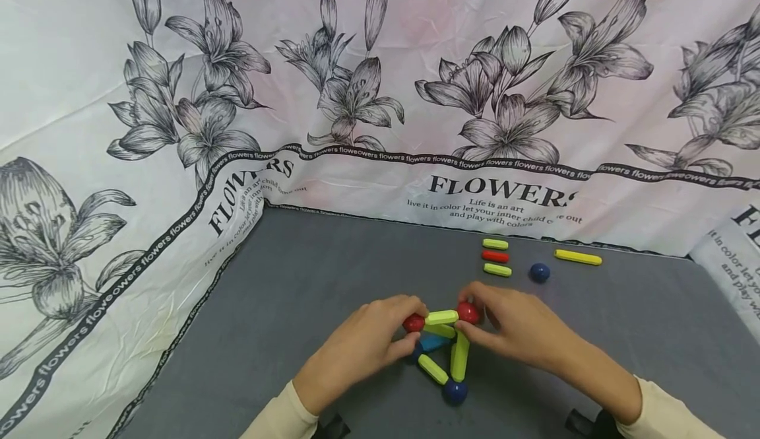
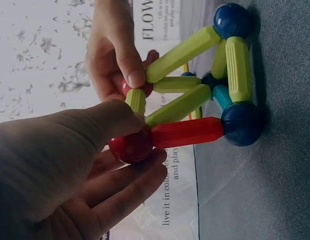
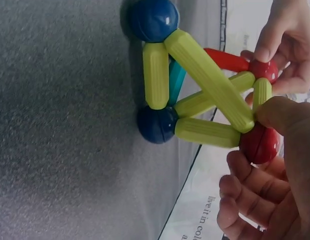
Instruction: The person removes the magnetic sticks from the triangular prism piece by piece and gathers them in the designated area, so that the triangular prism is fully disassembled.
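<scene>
A frame of sticks and balls stands on the grey tabletop between the hands. Its upper left red ball point(image 1: 413, 323) is pinched by my left hand point(image 1: 365, 337), thumb against fingers. On the upper right red ball point(image 1: 468, 312), the thumb and fingers of my right hand point(image 1: 525, 327) grip too. A short lime stick point(image 1: 442, 317) spans the two red balls. Further lime sticks point(image 3: 207, 80) and a red stick point(image 2: 187, 131) slope down to blue balls point(image 2: 242, 123) at the base. Low down, a teal stick point(image 3: 176, 80) is partly hidden behind the lime ones.
Behind the right hand lie two short lime sticks point(image 1: 497, 270) with a red stick point(image 1: 495, 256) between them. Near them are a loose blue ball point(image 1: 539, 272) and a longer yellow stick point(image 1: 578, 257). Flower-printed cloth point(image 1: 356, 181) borders the tabletop point(image 1: 285, 280) at the back and sides.
</scene>
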Demonstrator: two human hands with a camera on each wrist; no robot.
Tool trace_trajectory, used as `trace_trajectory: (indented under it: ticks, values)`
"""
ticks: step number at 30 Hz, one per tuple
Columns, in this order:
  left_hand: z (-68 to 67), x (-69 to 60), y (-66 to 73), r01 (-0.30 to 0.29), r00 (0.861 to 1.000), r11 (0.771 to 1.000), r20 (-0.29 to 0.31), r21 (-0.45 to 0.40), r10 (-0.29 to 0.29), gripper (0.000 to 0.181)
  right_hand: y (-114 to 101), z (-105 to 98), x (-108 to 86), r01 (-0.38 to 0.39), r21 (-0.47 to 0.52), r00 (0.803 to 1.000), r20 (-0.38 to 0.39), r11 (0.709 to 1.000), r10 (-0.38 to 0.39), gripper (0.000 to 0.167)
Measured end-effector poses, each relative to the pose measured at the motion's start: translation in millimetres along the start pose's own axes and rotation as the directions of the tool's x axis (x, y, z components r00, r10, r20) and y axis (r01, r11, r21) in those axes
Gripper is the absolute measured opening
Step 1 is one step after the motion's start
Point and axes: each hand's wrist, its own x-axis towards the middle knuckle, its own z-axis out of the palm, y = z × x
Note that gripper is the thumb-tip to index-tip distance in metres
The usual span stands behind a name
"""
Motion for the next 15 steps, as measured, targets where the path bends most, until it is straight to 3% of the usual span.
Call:
trace_trajectory:
  ticks: [9, 15]
  values:
    - [1.6, 2.3, -2.4, 0.012, 0.999, 0.999, -0.049, 0.030, -0.011, 0.028, -7, 9, -1.1, 0.035, -0.088, 0.997, -0.061, 0.995, -0.040, 0.023]
    - [0.8, 5.3, -3.9, 0.009, 0.999, 0.999, -0.053, 0.050, -0.006, 0.028, -5, 14, -1.3, 0.044, -0.046, 0.995, -0.093, 0.998, -0.048, 0.023]
